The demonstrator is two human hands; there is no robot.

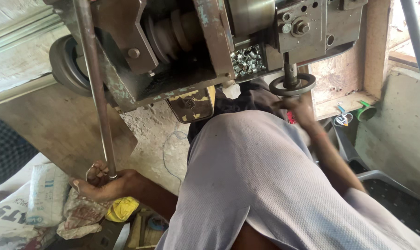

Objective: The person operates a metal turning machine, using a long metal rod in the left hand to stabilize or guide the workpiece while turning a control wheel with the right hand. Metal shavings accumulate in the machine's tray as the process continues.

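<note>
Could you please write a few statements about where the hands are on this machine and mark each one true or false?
1. The left hand grips the lower end of the long steel rod. True.
2. The right hand rests on the yellow cloth. False: it reaches up to the small handwheel under the machine; the yellow cloth lies near the left hand.
3. A heap of small shiny metal parts sits in the machine. True.
4. The green funnel hangs from the steel rod. False: the green funnel lies on the wooden ledge at the right.
5. Printed white sacks lie at the lower left. True.
</note>
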